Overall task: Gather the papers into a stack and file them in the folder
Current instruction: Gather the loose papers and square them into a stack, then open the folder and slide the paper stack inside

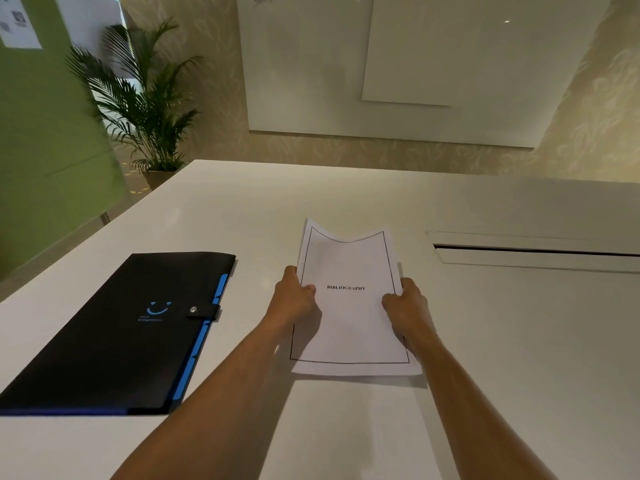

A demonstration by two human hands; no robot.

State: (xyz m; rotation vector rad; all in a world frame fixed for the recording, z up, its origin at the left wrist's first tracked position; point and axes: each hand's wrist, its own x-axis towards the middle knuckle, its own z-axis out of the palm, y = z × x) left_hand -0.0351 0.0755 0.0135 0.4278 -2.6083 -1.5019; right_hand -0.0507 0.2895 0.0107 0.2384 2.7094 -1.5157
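A stack of white papers (349,323) stands tilted on its lower edge on the white table, its top sheet reading BIBLIOGRAPHY inside a black border. My left hand (292,297) grips the stack's left edge and my right hand (407,303) grips its right edge. The top of the stack sags in the middle. A black folder (114,341) with blue tabs and a snap strap lies shut and flat on the table to the left of the papers, apart from them.
The white table (519,341) has a long cable slot (533,251) at the right rear. A potted palm (145,109) stands beyond the table's far left corner, beside a green wall. A whiteboard hangs on the wall behind.
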